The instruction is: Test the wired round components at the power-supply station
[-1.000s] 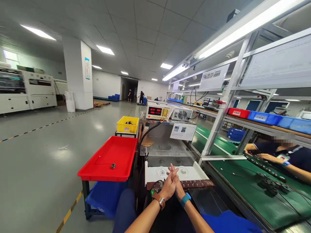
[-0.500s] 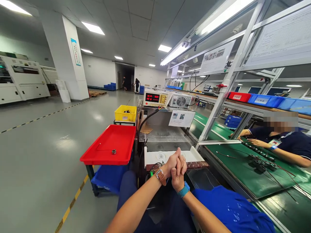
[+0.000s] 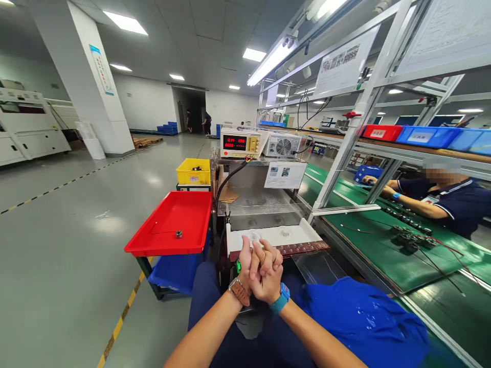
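My left hand and my right hand are clasped over my lap, fingers interlaced and closed, with no object visible between them. A brown-strapped watch is on my left wrist, a blue-strapped one on my right. Just beyond the hands lies a white fixture with round clear discs set in it, and a dark red strip with a row of holes along its front edge. My hands hide part of both. A small green-lit item shows beside my left hand.
Left stands a red tray holding a small wired part; a yellow bin is behind it. A power supply with red digits stands ahead. At right, a co-worker sits across the green bench, near several wired parts. Blue cloth lies close right.
My clasped hands have shifted left and slightly down, with the right hand's fingers now folded over the left. The view has turned a little. The co-worker's arms have moved farther along the bench.
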`<act>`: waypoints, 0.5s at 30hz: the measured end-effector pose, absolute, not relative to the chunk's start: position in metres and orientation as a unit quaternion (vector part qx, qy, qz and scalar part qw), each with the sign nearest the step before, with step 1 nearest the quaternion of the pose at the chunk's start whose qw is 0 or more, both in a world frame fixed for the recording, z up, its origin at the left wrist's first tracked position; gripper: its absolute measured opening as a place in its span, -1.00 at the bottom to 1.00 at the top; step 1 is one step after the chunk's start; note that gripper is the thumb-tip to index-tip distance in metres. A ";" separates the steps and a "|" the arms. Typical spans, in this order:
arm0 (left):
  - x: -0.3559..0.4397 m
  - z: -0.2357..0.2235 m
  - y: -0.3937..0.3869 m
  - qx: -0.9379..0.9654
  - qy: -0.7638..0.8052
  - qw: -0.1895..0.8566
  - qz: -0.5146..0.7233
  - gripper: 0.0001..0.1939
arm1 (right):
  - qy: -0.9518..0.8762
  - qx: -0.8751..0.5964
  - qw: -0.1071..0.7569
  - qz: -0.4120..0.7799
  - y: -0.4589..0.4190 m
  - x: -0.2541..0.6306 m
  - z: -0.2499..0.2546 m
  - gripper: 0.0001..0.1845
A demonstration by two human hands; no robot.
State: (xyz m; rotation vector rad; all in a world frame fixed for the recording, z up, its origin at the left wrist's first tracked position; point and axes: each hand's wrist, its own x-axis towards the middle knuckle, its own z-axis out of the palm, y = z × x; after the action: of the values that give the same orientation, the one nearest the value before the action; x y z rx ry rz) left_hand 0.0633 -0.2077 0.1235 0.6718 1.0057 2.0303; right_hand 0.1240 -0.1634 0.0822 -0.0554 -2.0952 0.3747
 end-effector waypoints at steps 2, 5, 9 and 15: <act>0.071 0.116 -0.210 0.245 0.394 0.381 0.799 -0.15 | -0.866 -0.029 0.470 0.168 -0.165 0.132 0.074 -0.19; 0.082 0.108 -0.206 0.239 0.391 0.404 0.792 -0.13 | -0.866 -0.055 0.449 0.214 -0.165 0.144 0.056 -0.18; 0.096 0.093 -0.196 0.236 0.472 0.441 0.726 -0.12 | -0.858 -0.074 0.404 0.307 -0.160 0.159 0.026 -0.21; 0.117 0.042 -0.202 0.310 0.570 0.264 0.714 -0.21 | -0.796 -0.035 0.376 0.473 -0.151 0.171 0.007 -0.37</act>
State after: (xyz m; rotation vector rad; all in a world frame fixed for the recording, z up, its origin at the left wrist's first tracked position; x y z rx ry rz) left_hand 0.1174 -0.2022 0.0416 0.8373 1.5395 1.9296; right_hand 0.1714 -0.1510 0.0071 -0.0900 -2.0360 1.2109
